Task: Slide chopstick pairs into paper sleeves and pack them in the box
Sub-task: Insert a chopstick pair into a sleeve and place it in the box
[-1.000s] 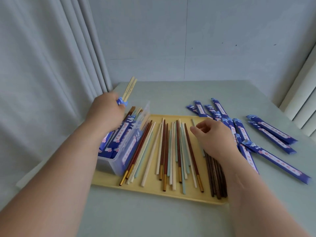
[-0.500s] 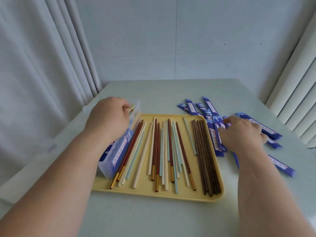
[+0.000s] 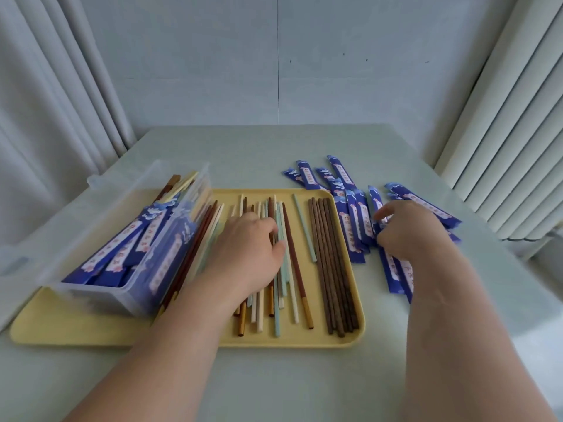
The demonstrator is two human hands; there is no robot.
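Box [image 3: 100, 289], one, tray [image 3: 91, 330], one; left hand [image 3: 243, 254] touches chopsticks [image 3: 332, 269], right hand [image 3: 411, 229] sleeves [image 3: 355, 226].

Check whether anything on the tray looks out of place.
One mint chopstick lies alone and slanted on the yellow tray, between the mixed pile and the dark brown bunch, apart from its colour mates. Nothing looks spilled or damaged.

Single head-worn wide-angle cam, looking forward and down across the table [image 3: 304, 153]. Close in: yellow tray [image 3: 76, 339] fills mid-frame, the wearer's forearms [image 3: 167, 345] enter from the bottom edge, back wall [image 3: 335, 71] up top.
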